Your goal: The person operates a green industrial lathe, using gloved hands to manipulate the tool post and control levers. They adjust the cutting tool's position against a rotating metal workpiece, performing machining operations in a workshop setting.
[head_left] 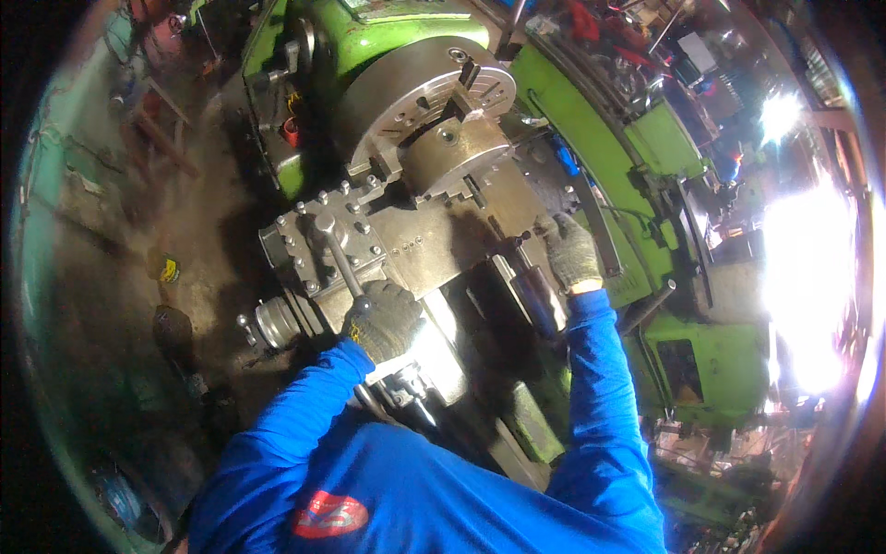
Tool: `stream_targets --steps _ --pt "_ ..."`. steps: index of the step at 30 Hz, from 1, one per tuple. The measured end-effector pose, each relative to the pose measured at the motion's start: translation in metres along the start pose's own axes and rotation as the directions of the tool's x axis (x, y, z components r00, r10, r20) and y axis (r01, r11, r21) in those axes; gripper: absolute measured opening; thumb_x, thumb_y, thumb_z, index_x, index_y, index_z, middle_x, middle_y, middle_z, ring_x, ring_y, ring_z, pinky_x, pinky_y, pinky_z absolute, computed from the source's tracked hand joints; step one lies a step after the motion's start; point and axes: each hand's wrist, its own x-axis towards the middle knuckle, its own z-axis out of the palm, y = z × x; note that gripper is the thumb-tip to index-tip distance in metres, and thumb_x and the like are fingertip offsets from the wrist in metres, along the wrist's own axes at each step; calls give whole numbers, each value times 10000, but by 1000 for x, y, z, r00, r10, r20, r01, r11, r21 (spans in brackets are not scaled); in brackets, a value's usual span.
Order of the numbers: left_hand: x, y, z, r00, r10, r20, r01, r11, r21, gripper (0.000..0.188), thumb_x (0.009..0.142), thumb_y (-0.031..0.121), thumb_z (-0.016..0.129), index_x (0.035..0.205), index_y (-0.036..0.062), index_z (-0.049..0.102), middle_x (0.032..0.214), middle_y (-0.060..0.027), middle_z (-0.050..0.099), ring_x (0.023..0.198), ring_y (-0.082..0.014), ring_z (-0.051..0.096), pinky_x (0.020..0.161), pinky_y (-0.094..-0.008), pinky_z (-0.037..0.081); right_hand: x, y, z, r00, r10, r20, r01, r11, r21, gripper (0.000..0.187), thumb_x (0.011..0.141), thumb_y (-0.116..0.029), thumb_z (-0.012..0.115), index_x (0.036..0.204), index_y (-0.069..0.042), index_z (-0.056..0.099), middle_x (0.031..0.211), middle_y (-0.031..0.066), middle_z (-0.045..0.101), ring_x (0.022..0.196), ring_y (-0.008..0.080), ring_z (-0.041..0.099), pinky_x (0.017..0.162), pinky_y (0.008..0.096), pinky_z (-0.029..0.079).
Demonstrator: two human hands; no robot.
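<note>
A green lathe fills the middle of the view, with a large round chuck (374, 106) and a thick metal disc-shaped workpiece (452, 152) in its jaws. Below it stands the square tool post (309, 254), ringed with bolts and topped by a lever (340, 258). My left hand (383, 321), in a dark grey work glove, is closed around the lower end of that lever. My right hand (569, 251), gloved as well, lies at the right edge of the metal slide (508, 198). Its fingertips point toward the slide, and what lies under them is hidden.
A graduated handwheel (275, 323) sticks out at the tool post's left. The lathe's green bed and housing (660, 138) run along the right, with a rod-like lever (651, 305) near my right forearm. Bright light glares at far right; a yellow object (169, 269) is on the floor.
</note>
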Motion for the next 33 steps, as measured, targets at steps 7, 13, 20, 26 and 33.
stream_targets --steps 7,13,20,26,33 --pt "-3 -3 -3 1000 -14 23 15 999 -37 344 947 393 564 886 99 733 944 -94 708 1008 -287 634 946 -481 444 10 45 51 971 -24 240 124 902 -413 345 959 -334 615 1180 -96 731 1132 222 726 1084 415 683 930 509 545" --pt "-11 -8 15 996 6 -84 -7 1000 -12 276 936 373 569 919 136 710 942 -73 674 1032 -279 609 954 -481 449 12 20 55 962 157 224 -11 841 -541 308 938 -311 631 1176 -162 759 1165 197 727 1095 376 698 917 479 567" --pt "-17 -11 25 981 -72 -179 25 967 -252 168 863 344 630 862 180 667 885 -46 609 1023 -266 604 953 -490 453 -4 -77 39 917 378 123 -251 790 -559 476 796 -500 788 1206 -260 770 1153 148 757 1106 356 711 927 475 569" --pt "-19 -17 26 956 -265 -124 103 702 -705 208 891 330 648 977 141 647 998 -70 645 1032 -303 616 981 -461 461 17 -99 55 669 739 82 -595 599 -536 635 699 -480 846 1278 -240 744 1253 141 734 1203 348 683 989 465 553" --pt "-23 -38 -24 994 -55 -92 -6 828 -560 284 840 284 664 1024 82 742 1095 -117 696 1154 -298 617 1053 -468 462 0 -114 70 695 697 -176 -682 562 -467 678 659 -445 861 1260 -157 732 1274 154 722 1177 349 697 994 461 549"
